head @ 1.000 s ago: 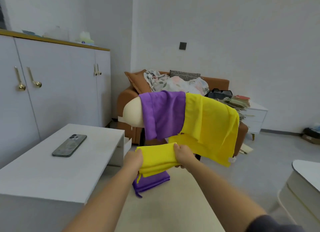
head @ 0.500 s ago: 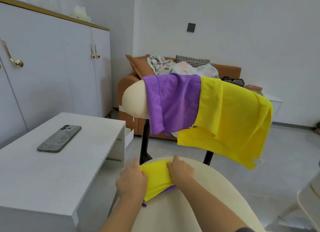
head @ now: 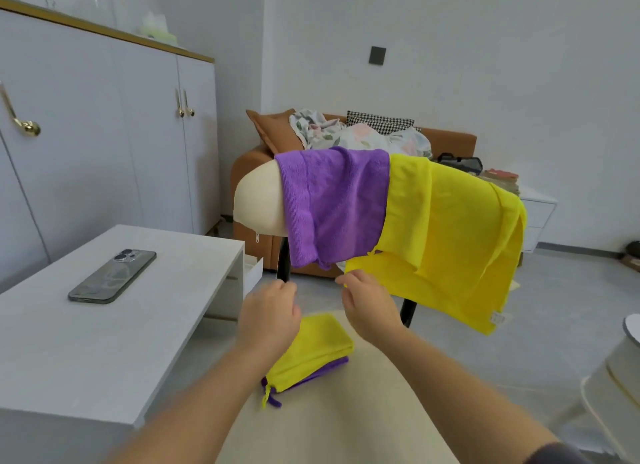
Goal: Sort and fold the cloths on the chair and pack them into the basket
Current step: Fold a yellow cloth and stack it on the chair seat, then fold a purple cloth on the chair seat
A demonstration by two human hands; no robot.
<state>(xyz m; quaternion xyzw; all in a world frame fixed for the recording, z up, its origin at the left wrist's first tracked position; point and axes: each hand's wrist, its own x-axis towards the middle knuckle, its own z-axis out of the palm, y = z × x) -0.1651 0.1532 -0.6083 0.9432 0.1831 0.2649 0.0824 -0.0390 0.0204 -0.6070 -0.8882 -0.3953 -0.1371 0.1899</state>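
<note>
My left hand [head: 268, 313] and right hand [head: 369, 299], fingers loose and empty, below the purple cloth [head: 334, 203]; a careless tug may drag down the adjoining yellow cloth [head: 450, 235].

Pale grey walls [head: 485, 47] with a dark switch plate [head: 377, 55]. White double-door cabinet [head: 104, 134] with gold handles on the left. Low white table [head: 104, 342] carrying a phone [head: 112, 276]. Brown sofa [head: 450, 141] heaped with cushions behind. Grey floor [head: 571, 290], soft daylight.
</note>
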